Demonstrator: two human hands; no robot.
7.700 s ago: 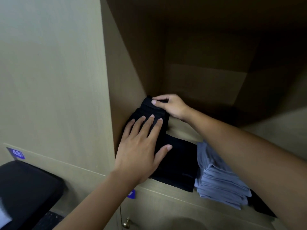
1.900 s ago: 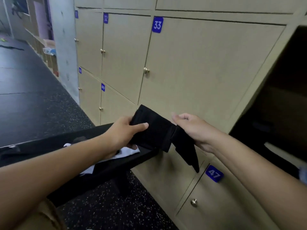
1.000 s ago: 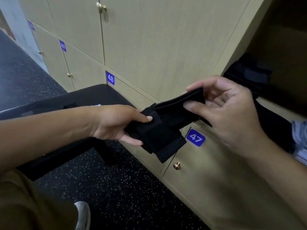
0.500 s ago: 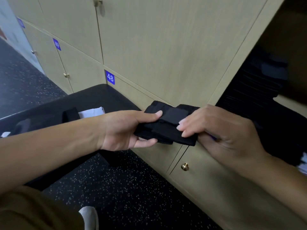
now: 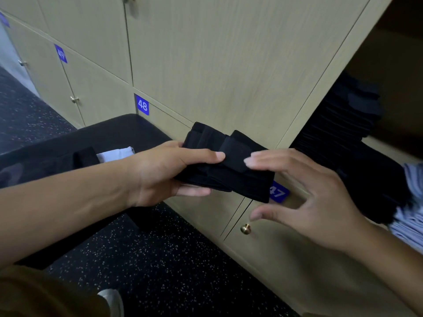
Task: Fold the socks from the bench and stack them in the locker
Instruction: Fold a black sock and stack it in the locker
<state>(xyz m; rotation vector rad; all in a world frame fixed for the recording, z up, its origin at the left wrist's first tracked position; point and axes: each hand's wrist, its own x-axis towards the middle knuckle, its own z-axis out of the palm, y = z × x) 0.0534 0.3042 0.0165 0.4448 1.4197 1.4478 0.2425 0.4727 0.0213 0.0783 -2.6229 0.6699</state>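
A folded black sock [image 5: 231, 163] lies flat in my left hand [image 5: 167, 172], thumb on top and fingers beneath. My right hand [image 5: 306, 195] hovers spread just right of it, fingertips near the fold's upper edge, thumb below, holding nothing. The open locker [image 5: 375, 143] at the right holds a stack of folded black socks [image 5: 348, 124] with grey-blue folded socks [image 5: 412, 211] beside it. On the black bench [image 5: 109, 133] behind my left arm lie a white sock [image 5: 114, 154] and a dark sock [image 5: 85, 156].
Closed beige locker doors numbered 47 [image 5: 278, 192], 48 [image 5: 142, 105] and 49 [image 5: 61, 54] line the wall, with a brass knob [image 5: 245, 229] below my right hand. Dark speckled floor [image 5: 171, 271] runs below. My shoe tip [image 5: 113, 302] shows at the bottom.
My right hand has let go of the folded black sock and opened beside it. My left hand still holds the sock, now fully folded and flat.
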